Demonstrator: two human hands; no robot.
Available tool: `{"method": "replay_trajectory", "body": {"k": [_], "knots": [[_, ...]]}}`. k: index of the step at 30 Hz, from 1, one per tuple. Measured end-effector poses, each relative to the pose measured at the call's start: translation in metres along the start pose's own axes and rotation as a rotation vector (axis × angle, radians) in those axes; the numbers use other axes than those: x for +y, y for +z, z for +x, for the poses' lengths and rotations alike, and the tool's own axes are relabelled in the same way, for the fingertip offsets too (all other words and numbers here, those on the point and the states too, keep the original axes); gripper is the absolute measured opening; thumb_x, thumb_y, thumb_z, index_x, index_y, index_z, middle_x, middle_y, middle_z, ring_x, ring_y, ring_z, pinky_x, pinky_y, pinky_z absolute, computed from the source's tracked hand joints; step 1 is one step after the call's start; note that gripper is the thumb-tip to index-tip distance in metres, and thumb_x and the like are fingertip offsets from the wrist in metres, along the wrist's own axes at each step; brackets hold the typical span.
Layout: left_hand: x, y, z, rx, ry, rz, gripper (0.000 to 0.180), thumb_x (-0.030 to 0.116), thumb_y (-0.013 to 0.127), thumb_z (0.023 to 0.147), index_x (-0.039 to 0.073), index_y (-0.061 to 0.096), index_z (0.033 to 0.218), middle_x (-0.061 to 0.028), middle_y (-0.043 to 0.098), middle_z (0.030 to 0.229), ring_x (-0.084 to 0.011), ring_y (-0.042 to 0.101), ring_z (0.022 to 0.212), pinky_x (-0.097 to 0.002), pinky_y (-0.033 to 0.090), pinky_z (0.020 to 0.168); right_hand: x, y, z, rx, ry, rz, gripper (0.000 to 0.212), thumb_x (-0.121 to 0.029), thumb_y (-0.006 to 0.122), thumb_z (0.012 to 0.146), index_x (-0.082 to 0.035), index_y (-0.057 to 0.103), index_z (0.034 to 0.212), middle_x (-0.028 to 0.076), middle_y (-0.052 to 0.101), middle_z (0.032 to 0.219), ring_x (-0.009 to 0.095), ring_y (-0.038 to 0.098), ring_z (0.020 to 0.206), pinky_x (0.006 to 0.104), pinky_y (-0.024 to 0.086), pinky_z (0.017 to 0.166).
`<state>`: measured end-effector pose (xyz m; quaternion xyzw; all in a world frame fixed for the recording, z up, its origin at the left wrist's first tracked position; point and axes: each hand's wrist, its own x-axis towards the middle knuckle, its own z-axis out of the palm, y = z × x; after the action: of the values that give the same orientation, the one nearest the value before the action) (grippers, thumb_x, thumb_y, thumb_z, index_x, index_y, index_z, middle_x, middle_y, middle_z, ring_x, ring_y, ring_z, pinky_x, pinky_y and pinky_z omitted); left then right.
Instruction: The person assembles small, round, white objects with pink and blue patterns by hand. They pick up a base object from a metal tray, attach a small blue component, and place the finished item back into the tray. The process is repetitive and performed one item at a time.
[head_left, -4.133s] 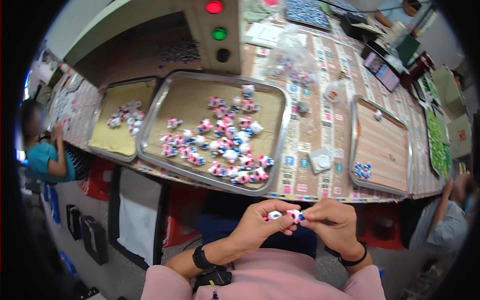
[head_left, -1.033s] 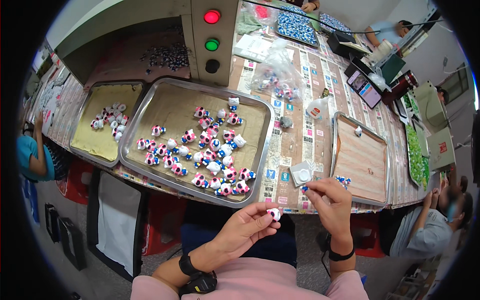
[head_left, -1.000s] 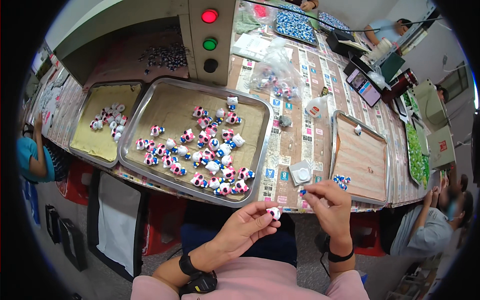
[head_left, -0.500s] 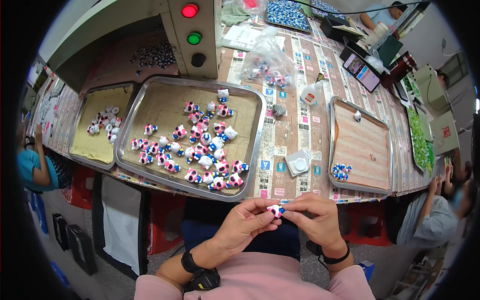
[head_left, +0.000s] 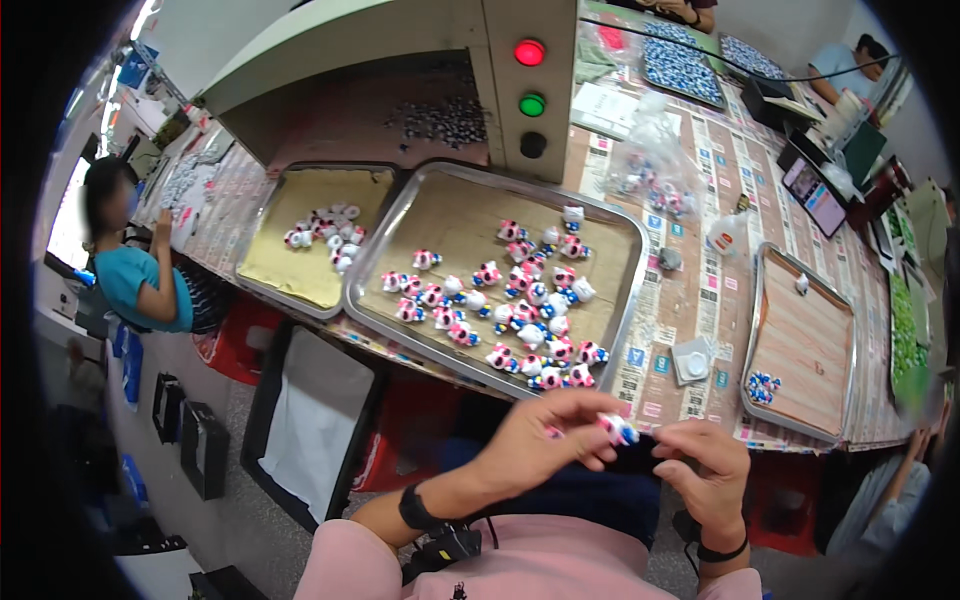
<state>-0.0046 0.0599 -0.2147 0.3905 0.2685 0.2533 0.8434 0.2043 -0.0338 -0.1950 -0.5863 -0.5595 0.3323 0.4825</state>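
A small toy figure [head_left: 618, 429], white and pink with a blue lower part, is pinched between the thumb and fingers of my left hand [head_left: 548, 440]. Just to its right, apart from the figure, is my right hand [head_left: 708, 462]. Its fingers are bent, with a gap between thumb and forefinger, and I see nothing in it. Beyond my hands lies a large metal tray [head_left: 640, 290] lined with brown paper, holding many similar pink, white and blue figures [head_left: 520, 312]. A smaller tray [head_left: 285, 205] on its left carries white round pieces [head_left: 330, 235].
On the right, another tray [head_left: 800, 340] holds small blue and white parts [head_left: 762, 388]. Between the trays are a white bottle [head_left: 727, 235], a white dish [head_left: 693, 360] and a plastic bag of figures [head_left: 655, 170]. A machine with lights [head_left: 530, 90] stands behind. A person [head_left: 140, 260] sits at left.
My right hand has let go of the figure and moved off to the right, leaving it in my left hand. The view has swung left, so the trays appear farther right.
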Motion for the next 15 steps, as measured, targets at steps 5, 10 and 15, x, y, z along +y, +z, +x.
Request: {"method": "replay_trajectory", "body": {"k": [5,10,15], "knots": [[0.054,-0.081,-0.016,0.652,0.424,0.557,0.024,0.008,0.059,0.094,0.003,0.062,0.117,-0.0019,0.063,0.089,-0.0073,0.060,0.070,-0.0207,0.051,0.059,0.012,-0.027,-0.008,0.126,0.011,-0.175,0.018,-0.002,0.074,0.075,0.000,0.072,0.093,0.012,0.069,0.088,0.021,0.066,0.081,0.0285,0.050,0.074],[0.078,-0.165,-0.047,0.968,0.352,1.150,0.020,0.003,0.061,0.086,0.000,0.067,0.106,-0.0057,0.065,0.086,-0.0114,0.056,0.066,-0.0263,0.045,0.060,0.026,-0.052,-0.019,0.304,0.110,-0.184,0.012,-0.001,0.069,0.082,0.003,0.069,0.094,0.009,0.065,0.090,0.015,0.060,0.082,0.0244,0.047,0.071],[0.078,-0.178,-0.044,1.022,0.541,1.303,0.018,0.004,0.061,0.087,0.000,0.066,0.105,-0.0071,0.066,0.090,-0.0147,0.058,0.077,-0.0279,0.046,0.066,0.036,-0.069,-0.025,0.371,0.143,-0.197,0.012,0.001,0.066,0.085,0.004,0.068,0.096,0.007,0.063,0.092,0.012,0.058,0.081,0.0225,0.045,0.070]]}}
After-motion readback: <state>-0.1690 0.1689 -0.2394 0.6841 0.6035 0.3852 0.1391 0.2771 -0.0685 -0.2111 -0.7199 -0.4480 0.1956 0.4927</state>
